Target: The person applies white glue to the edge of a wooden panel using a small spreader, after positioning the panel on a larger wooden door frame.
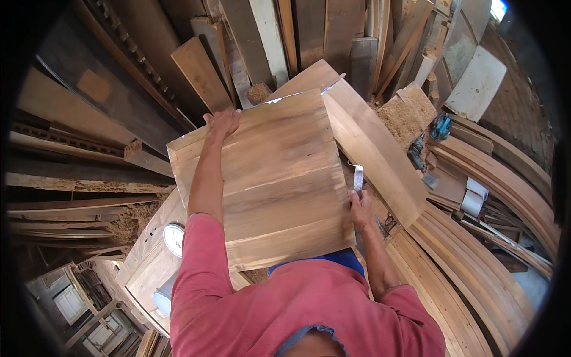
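A wide wooden panel (273, 178) with bands of light and dark grain lies tilted in front of me. My left hand (223, 123) grips its far edge near the upper left corner, the fingertips curled over it. Close to the panel's right edge, my right hand (361, 209) is closed around a small flat tool (358, 178) whose end is covered in white; its exact kind is unclear. A thin white strand curls off that end. White paste (275, 100) shows along the panel's far edge. Another wooden panel (375, 154) rests under and to the right.
Boards (309, 35) lean in a row at the far side. To the right are long curved planks (464, 262), a teal power tool (441, 127), and a sawdust pile (407, 113). Round white-lidded containers (173, 240) stand left of my body on a wooden surface.
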Available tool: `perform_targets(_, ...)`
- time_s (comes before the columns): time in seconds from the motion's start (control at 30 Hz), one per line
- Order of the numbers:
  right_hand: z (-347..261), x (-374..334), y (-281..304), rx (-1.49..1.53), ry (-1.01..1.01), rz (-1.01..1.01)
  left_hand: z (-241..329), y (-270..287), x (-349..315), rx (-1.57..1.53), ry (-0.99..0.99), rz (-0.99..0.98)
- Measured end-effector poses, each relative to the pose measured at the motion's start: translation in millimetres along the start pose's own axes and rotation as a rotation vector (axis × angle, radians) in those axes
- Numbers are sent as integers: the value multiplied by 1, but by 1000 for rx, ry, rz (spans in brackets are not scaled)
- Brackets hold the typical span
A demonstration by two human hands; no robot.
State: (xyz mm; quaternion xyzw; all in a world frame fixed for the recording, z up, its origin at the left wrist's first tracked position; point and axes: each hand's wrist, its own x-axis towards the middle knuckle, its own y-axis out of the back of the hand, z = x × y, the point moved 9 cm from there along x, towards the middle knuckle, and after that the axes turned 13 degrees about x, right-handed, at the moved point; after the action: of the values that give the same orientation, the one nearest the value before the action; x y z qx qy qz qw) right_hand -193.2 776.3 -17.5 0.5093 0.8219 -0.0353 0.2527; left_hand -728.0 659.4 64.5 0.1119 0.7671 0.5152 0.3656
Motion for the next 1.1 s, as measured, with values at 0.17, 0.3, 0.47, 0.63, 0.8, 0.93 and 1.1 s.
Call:
perform_targets(0.17, -27, -2, 22, 234, -10, 21, -2, 31, -33, 55, 9, 95)
perform_targets(0.3, -73, 25, 48, 243, 120, 50, 11, 76, -63, 94, 46, 142)
perform_targets(0.47, -155, 41, 56, 173, 336, -21, 21, 97, -88, 155, 89, 167)
perform_targets(0.63, -162, 68, 38, 278, 394, -96, 30, 121, -103, 187, 99, 245)
perform_targets(0.8, -137, 102, 31, 281, 295, -76, 47, 140, -118, 216, 70, 333)
perform_targets(0.93, -128, 106, 27, 271, 236, -90, 60, 149, -126, 216, 23, 401)
perform_targets(1.1, -122, 95, 41, 350, 256, -19, 71, 159, -129, 184, -7, 405)
